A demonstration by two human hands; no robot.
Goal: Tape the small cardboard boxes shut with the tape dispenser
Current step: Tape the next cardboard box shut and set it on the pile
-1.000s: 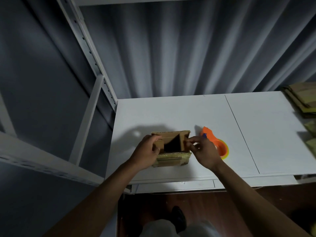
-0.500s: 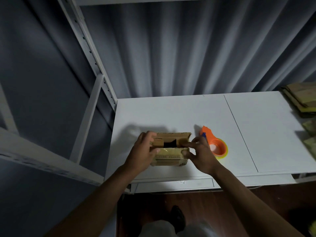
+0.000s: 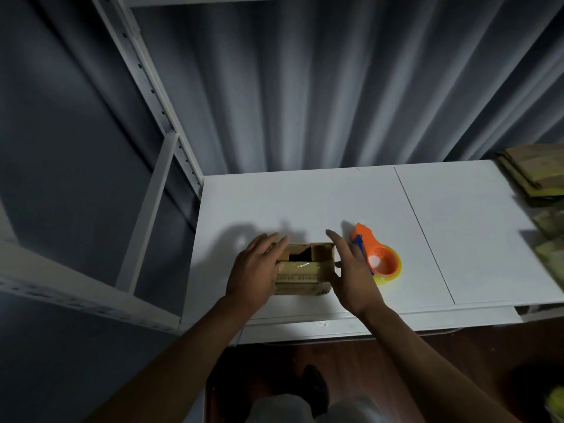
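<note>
A second ago both hands pinched the top flaps of the cardboard box (image 3: 303, 274). Now the left hand (image 3: 254, 271) and right hand (image 3: 351, 270) have let go, fingers straightened along the box's two ends. The near flap has folded down, narrowing the dark opening.

Room is dim, walls and curtain (image 3: 305, 87) dark blue-grey. Light falls from above and near the viewer onto the white tabletop (image 3: 457, 227), the brightest area. Hands throw soft shadows up and to the left on the tabletop. A faint sheen shows on the tape across the cardboard box (image 3: 302, 271). Wide-angle lens bends the shelf frame (image 3: 146, 87); the cardboard stack (image 3: 534, 169) at the right edge is smeared and soft. The floor below is nearly black.
</note>
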